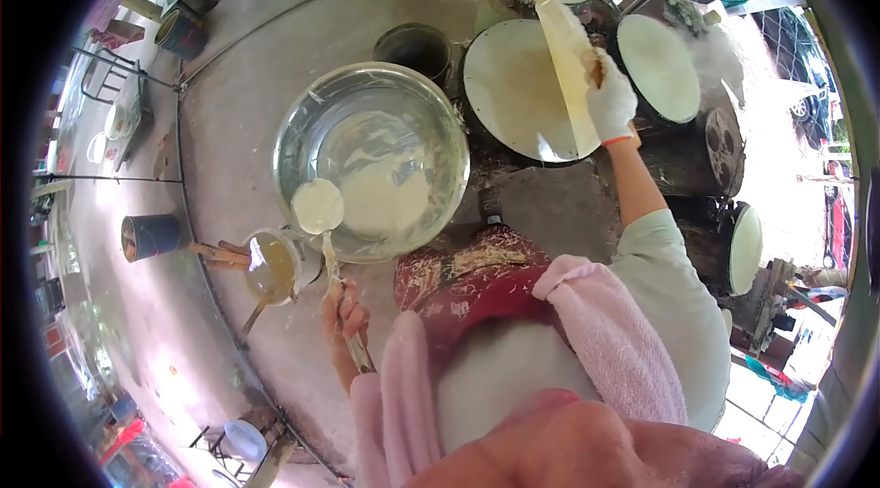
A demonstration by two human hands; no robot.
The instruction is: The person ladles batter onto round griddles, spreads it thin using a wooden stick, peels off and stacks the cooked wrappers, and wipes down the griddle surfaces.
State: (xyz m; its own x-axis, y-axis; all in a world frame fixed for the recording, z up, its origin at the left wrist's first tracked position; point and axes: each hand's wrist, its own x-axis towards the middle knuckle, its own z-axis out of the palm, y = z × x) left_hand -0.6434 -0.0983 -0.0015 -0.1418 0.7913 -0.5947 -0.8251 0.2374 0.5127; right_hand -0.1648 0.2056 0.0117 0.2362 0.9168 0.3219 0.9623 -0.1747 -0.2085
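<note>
Both grips close: left hand point(348, 312) on ladle point(318, 206), right hand point(612, 105), fingertips obscured, on sheet point(566, 53).

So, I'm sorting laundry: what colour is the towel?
The towel is pale pink, seen best in the head view.

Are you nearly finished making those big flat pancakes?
Probably not yet. One thin sheet looks done: the gloved right hand holds it up over the middle griddle. In hand too, the left hand has a ladle of batter at the basin. Pale rounds cover other griddles, perhaps cooking. Batter lies in the basin, so more are likely left to make.
</note>
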